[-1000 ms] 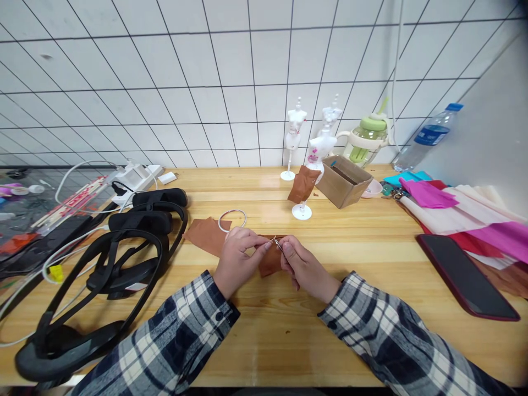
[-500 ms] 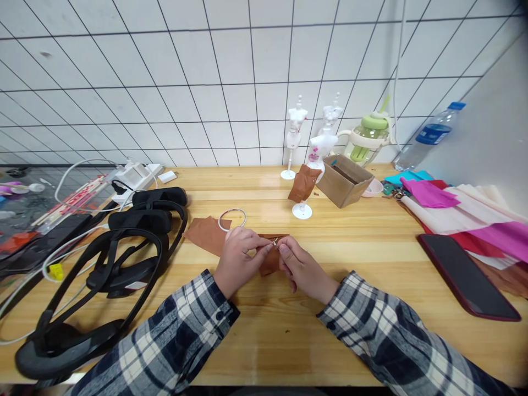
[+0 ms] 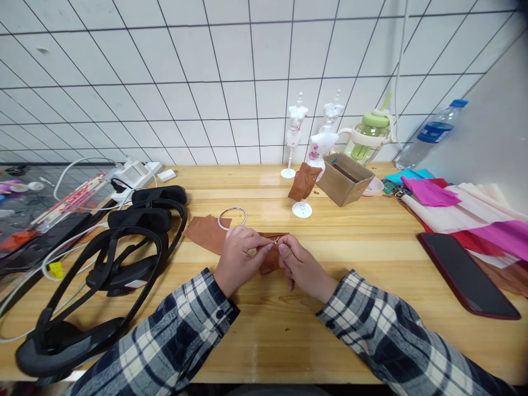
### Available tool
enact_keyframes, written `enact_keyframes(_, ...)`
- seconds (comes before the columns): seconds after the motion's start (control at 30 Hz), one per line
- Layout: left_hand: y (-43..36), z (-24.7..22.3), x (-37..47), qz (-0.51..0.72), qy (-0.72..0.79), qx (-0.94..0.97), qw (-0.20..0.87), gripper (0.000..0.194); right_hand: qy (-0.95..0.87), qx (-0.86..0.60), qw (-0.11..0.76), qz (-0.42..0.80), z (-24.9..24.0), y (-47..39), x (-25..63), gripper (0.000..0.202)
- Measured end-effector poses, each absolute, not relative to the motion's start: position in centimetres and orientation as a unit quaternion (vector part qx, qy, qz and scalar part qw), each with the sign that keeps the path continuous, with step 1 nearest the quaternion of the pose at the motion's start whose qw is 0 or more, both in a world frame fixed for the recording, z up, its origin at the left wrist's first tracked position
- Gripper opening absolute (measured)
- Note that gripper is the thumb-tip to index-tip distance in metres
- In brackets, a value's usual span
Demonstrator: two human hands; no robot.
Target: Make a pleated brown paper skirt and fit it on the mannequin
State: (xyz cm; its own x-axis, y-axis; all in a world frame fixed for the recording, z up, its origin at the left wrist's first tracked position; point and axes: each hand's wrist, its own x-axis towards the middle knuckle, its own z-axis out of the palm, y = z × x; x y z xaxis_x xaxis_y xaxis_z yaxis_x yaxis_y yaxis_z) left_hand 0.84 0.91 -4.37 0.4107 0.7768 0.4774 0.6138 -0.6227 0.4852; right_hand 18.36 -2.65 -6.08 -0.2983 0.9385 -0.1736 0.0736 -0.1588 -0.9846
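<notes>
The left hand point(image 3: 242, 256) held a small thin piece point(image 3: 275, 241) in a narrow pinch, above the folded brown cloth point(image 3: 270, 261) on the table point(image 3: 264, 341). The right hand point(image 3: 303, 267) was closed beside it, but what it gripped, I could not tell. A little farther, the ring point(image 3: 232, 218) lay partly over the flat brown cloth point(image 3: 204, 235). Behind stood the front mannequin point(image 3: 323, 144), near the cardboard box point(image 3: 345, 181).

Bright, even light with soft glare on the wooden tabletop point(image 3: 256, 352), wide-angle stretching toward the edges.
</notes>
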Motion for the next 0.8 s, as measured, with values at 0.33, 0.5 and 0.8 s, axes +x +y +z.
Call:
enact_keyframes(0.33,0.94,-4.37,0.89,0.344,0.42,0.832,0.115,0.015,-0.538,-0.478,0.368,0.588,-6.23,-2.56,18.32,0.027)
enact_keyframes(0.5,1.02,-4.45,0.82,0.338,0.43,0.83,0.112,0.016,-0.538,-0.481,0.366,0.587,-6.0,-2.7,18.36,0.03)
enact_keyframes(0.8,0.97,-4.28,0.9,0.345,0.43,0.828,0.106,0.016,-0.528,-0.471,0.361,0.608,-6.02,-2.73,18.28,0.033)
